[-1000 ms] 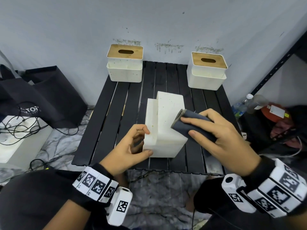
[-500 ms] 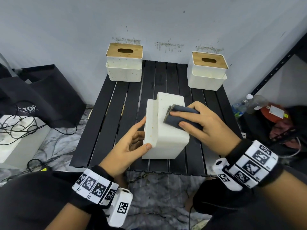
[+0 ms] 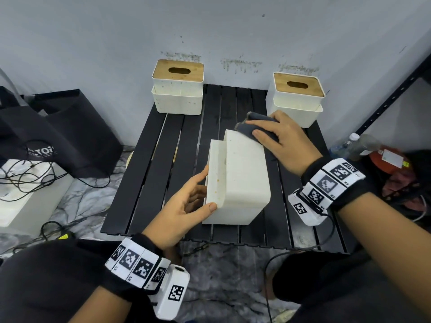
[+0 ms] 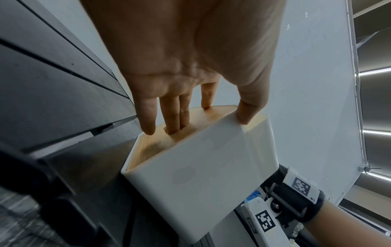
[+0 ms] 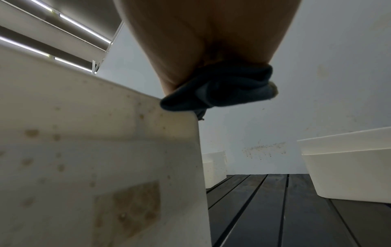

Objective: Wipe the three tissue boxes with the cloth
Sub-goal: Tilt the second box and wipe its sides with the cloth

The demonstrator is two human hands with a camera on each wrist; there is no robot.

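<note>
The scene is viewed from above by the head camera, facing forward and down at the black slatted table point(image 3: 177, 145). The tipped tissue box point(image 4: 203, 160) is seen close from below by both wrist cameras, the left along the palm, the right from table level toward the far wall.

A pale grey painted wall point(image 3: 116, 38) forms the backdrop, marked with three patches of dark speckled residue point(image 3: 241, 64) and scattered spots. A low black slatted desk point(image 3: 163, 164) stands against it. The floor covering is a grey-and-white marbled sheet point(image 3: 79, 201), creased. To the left sit black fabric bags point(image 3: 58, 136) and a white rectangular unit point(image 3: 25, 197) draped in black cables point(image 3: 25, 166). To the right stands black perforated metal shelving point(image 3: 394, 94). Long white ceiling light strips point(image 5: 69, 23) show overhead.
</note>
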